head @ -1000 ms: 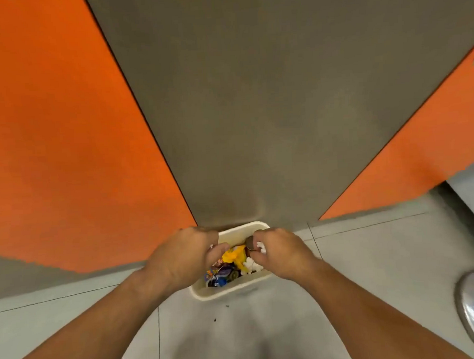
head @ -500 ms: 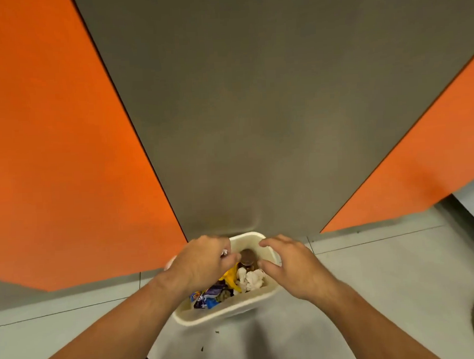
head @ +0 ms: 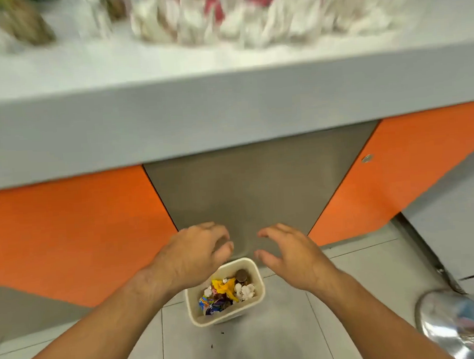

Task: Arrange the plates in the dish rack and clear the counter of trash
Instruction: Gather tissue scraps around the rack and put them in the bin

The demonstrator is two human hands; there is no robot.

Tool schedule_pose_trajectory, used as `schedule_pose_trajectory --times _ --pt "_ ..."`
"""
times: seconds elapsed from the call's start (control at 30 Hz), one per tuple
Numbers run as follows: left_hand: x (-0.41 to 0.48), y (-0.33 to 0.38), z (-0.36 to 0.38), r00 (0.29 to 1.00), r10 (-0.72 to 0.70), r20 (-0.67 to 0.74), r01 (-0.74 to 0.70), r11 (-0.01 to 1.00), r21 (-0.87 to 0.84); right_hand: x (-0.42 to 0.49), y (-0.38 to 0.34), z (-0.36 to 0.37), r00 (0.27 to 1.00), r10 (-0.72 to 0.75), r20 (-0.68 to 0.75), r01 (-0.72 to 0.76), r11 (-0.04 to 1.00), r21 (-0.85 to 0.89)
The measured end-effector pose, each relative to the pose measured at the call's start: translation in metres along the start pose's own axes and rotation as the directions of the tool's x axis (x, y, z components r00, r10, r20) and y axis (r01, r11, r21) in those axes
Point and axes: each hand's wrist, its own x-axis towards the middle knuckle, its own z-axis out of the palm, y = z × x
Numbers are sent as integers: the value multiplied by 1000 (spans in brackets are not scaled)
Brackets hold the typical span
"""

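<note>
While your left hand (head: 190,254) and right hand (head: 290,257) hover spread and empty over the bin (head: 262,285), seemingly crumpled trash (head: 249,22) crowds the surface (head: 142,80).

Matt cream plastic bin (head: 254,302), crumpled paper trash (head: 246,291), glossy orange cabinet panels (head: 68,232), shiny metal lid (head: 452,324)

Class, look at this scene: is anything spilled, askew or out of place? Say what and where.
Small dark specks lie on the floor just in front of the white bin, like dropped bits. The bin itself stands upright. A blurred white and red heap sits on the counter.
</note>
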Motion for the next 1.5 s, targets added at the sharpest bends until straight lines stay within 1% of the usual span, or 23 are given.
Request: schedule_pose_trajectory --times 0.13,0.27,0.33,0.43,0.57,0.8,1.0,1.13,1.23,1.37,1.43,1.5 --pt "-29 68 -114 993 73 -95 -71 997 23 -37 -55 -115 996 -50 -70 49 998 -25" --pt "-51 133 -215 976 105 -192 -107 994 -1 -81 -100 -220 985 -86 -147 80 996 -47" --pt "-56 158 -251 969 114 -220 -119 993 -8 -99 -112 -261 979 -93 -184 83 995 -59" --pt "-57 184 -281 962 108 -249 -113 994 -3 -120 -116 -304 961 -86 -264 75 996 -50" --pt "-49 201 -286 951 106 -290 -119 992 -30 -136 -104 -326 937 -61 -343 44 997 -58" --pt "-23 213 -286 949 122 -292 -151 985 -79 -125 -80 -339 937 -8 -348 -8 999 -43" --pt "39 213 -300 928 186 -324 -221 972 -76 -92 -58 -349 938 65 -341 -82 996 -35" --pt "82 215 -312 912 229 -340 -274 957 -91 -67 -41 -370 920 117 -373 -147 988 -54" --pt "107 213 -321 906 261 -334 -296 953 -59 -51 -31 -382 909 150 -390 -191 979 -69" --pt "132 217 -324 904 275 -328 -306 951 -48 -31 -15 -390 910 221 -351 -274 955 -110" --pt "141 222 -322 904 267 -333 -297 954 -42 -17 -5 -394 919 234 -318 -283 952 -116" --pt "150 224 -318 903 257 -345 -282 959 -23 -1 5 -400 935 215 -281 -262 955 -141"
